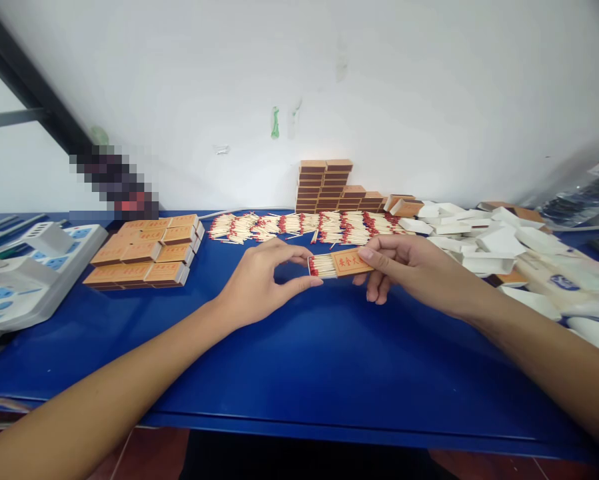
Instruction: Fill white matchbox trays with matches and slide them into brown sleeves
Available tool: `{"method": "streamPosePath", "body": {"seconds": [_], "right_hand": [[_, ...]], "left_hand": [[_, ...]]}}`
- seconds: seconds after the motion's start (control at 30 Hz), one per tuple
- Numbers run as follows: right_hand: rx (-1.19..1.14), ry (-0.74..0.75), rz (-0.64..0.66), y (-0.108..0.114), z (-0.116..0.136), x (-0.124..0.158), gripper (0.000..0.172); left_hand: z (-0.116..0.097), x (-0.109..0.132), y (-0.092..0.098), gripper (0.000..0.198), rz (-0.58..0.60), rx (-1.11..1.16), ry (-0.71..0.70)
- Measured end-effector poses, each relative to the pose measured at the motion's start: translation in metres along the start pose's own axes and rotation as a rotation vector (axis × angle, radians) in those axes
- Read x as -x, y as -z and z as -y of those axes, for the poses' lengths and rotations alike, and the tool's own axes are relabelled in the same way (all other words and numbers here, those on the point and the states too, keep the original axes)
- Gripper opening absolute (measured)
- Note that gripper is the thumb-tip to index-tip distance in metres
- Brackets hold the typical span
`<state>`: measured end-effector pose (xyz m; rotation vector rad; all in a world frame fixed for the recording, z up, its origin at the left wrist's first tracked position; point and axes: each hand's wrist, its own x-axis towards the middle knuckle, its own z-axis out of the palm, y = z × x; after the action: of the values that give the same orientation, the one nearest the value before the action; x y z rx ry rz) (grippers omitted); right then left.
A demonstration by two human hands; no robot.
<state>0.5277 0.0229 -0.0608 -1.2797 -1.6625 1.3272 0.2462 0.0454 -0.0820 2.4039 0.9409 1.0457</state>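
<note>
Between my two hands, above the blue table, is a matchbox with its tray partly out of the sleeve on the left. Red-headed matches fill the part of the tray that shows. My left hand has thumb and forefinger at the tray's open end, pinching it. With the thumb on top and fingers beneath, my right hand grips the right end of the printed sleeve. Behind the hands, loose matches lie in a long spread against the wall.
At the left stand rows of matchboxes, beside a white power strip with plugs. A stack of matchboxes leans by the wall. White empty trays and a plastic packet heap up at the right.
</note>
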Motion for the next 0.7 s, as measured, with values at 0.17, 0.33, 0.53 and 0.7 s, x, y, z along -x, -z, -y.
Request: {"method": "streamPosePath", "body": {"seconds": [0.17,0.33,0.53,0.7], "right_hand": [[-0.079,0.008,-0.019,-0.009,-0.005,0.001,0.056],[-0.163,0.023,-0.026,-0.023,-0.015,0.001,0.062],[-0.162,0.012,0.092,-0.039,-0.014,0.013,0.078],[-0.070,0.043,0.223,-0.047,-0.005,0.023,0.081]], "left_hand": [[0.000,0.001,-0.003,0.032,-0.060,0.023,-0.015],[-0.001,0.001,-0.004,0.033,-0.082,0.020,-0.018],[0.000,0.001,-0.009,0.046,-0.053,0.038,-0.040],[-0.003,0.000,-0.013,0.073,0.005,0.056,-0.086]]}}
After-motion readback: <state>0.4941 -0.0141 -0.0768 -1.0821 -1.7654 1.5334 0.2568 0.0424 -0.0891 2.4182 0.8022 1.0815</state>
